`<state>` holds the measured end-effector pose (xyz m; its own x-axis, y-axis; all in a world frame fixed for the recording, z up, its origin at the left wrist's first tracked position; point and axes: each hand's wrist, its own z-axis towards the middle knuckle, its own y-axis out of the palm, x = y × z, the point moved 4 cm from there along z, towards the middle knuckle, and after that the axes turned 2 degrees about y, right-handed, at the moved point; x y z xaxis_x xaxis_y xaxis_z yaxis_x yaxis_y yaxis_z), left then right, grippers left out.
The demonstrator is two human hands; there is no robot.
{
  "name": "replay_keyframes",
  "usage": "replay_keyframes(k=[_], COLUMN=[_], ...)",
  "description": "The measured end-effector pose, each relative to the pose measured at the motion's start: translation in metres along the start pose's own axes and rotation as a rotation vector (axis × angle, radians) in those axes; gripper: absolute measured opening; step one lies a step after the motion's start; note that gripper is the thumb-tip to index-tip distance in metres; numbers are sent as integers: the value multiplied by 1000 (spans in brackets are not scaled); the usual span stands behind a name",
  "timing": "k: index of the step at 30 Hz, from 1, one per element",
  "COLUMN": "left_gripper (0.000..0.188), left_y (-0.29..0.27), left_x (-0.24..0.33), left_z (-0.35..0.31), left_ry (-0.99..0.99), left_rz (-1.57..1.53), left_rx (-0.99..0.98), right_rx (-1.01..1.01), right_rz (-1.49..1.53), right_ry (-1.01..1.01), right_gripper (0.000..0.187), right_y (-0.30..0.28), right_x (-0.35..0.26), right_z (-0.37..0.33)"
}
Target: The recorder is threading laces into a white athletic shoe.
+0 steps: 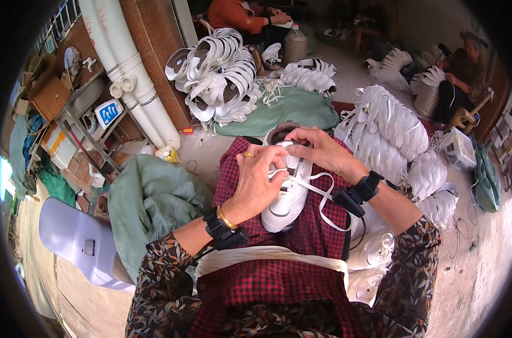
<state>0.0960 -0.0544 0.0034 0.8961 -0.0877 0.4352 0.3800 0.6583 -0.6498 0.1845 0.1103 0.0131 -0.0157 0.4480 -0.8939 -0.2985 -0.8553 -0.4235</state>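
A white sneaker (281, 212) rests on my lap, its toe pointing toward me and its dark-lined opening facing away. A white shoelace (326, 209) runs through its front and trails in a loose loop to the right. My left hand (258, 179) is over the left side of the lacing, fingers bent and pinched on the lace. At the upper eyelets, near the tongue, my right hand (328, 153) has thumb and fingers pinched together, apparently on the lace too; its fingertips partly cover what they grip. The fingertips of both hands nearly meet.
A red-and-black checked apron (290, 270) covers my lap. White shoe stacks stand at my right (391, 129) and ahead left (219, 76). A green sack (154, 191) and pale purple plastic chair (75, 236) are at left. Co-workers (239, 17) sit farther back.
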Motion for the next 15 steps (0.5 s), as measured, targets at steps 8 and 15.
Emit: replay_keyframes(k=[8,15], left_gripper=[98,88], left_y=[-2,4], left_x=[-24,-57], left_z=[49,61], left_ry=[-49,0], left_rz=[-173,-653], left_rx=[-402,-590], right_rx=[367,219], right_rz=[-182,-348], right_ry=[-193,-230], right_gripper=[31,29], right_y=[4,19], right_x=[-41,-31], right_z=[-37,-44])
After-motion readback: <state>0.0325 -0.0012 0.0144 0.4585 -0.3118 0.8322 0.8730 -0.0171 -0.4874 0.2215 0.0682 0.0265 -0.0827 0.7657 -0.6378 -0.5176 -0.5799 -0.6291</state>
